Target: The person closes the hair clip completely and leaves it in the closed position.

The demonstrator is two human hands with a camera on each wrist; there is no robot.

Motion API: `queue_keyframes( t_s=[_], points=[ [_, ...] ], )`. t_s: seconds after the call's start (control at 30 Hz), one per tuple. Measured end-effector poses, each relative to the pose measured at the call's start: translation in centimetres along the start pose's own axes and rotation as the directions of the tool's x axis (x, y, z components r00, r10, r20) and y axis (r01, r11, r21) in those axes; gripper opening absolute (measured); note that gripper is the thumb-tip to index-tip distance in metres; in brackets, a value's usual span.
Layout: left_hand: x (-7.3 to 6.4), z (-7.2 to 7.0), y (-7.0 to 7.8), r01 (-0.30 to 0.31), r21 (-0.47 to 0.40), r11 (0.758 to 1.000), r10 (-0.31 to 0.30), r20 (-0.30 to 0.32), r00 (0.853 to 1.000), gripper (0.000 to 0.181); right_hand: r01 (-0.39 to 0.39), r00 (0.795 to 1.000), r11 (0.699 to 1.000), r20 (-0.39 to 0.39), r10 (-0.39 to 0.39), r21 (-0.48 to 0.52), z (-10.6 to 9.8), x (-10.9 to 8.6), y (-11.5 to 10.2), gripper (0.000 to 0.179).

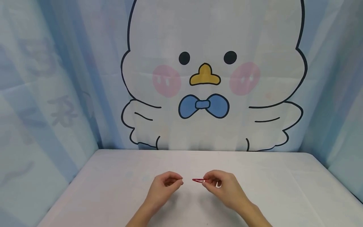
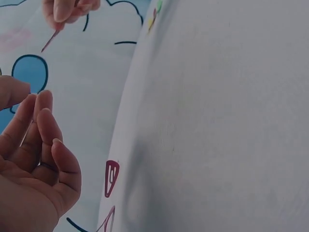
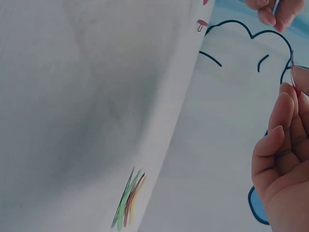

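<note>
Right hand [image 1: 227, 190]: pinches red, triangular, metal-looking clip [image 1: 196, 180]
Left hand [image 1: 159, 191]: fingertips narrowly spaced
Beyond: we see far edge of white table [image 1: 297, 179]

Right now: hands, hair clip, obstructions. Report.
Left hand: no object visible in it. Right hand: pinching red hair clip. Clip's free end toward left hand, not touching. Nothing seen blocking between.

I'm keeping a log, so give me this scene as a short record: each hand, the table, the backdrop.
Right hand: pinches a red hair clip
Left hand: fingers bent, nothing visibly held
Clip direction: free end toward the left hand
Table: white, with at least one dark red clip and slim green, red and yellow items, kind unclear
Backdrop: cartoon figure with blue bow tie
</note>
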State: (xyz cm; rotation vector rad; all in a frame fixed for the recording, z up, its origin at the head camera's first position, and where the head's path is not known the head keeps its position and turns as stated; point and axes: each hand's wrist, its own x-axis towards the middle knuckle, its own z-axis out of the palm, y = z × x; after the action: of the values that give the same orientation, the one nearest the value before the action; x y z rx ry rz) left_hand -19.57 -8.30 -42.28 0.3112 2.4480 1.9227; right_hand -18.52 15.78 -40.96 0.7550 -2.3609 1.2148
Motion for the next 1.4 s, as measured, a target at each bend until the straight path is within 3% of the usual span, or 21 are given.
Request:
queue_keyframes(
  t_s=[0.27,0.47,0.67,0.87,1.4],
  points=[
    [0.2,-2.2,-0.8,-0.014,0.025,1.000,0.015,-0.045,0.999,0.017,-0.087,0.996,0.996,0.030,0.088,-0.015,-1.2,-0.5,0.5,0.015],
    [0.5,-3.5,-1.3,-0.039,0.101,0.994,0.050,-0.108,0.993,0.013,-0.132,0.990,0.991,0.050,0.134,-0.039,-2.0,-0.9,1.0,0.014],
    [0.5,-4.9,-1.5,-0.009,0.198,0.980,0.039,-0.152,0.988,0.011,-0.181,0.978,0.982,0.093,0.186,-0.058,-3.1,-1.3,1.4,0.012],
    [0.6,-6.1,-1.9,0.014,0.285,0.958,0.038,-0.175,0.984,0.010,-0.229,0.963,0.963,0.109,0.245,-0.140,-4.3,-1.4,1.9,0.013],
    [1.7,-8.3,-2.5,0.078,0.372,0.925,-0.034,-0.123,0.992,0.014,-0.273,0.941,0.939,0.146,0.306,-0.207,-6.1,-2.7,4.1,0.009]
  ],
)
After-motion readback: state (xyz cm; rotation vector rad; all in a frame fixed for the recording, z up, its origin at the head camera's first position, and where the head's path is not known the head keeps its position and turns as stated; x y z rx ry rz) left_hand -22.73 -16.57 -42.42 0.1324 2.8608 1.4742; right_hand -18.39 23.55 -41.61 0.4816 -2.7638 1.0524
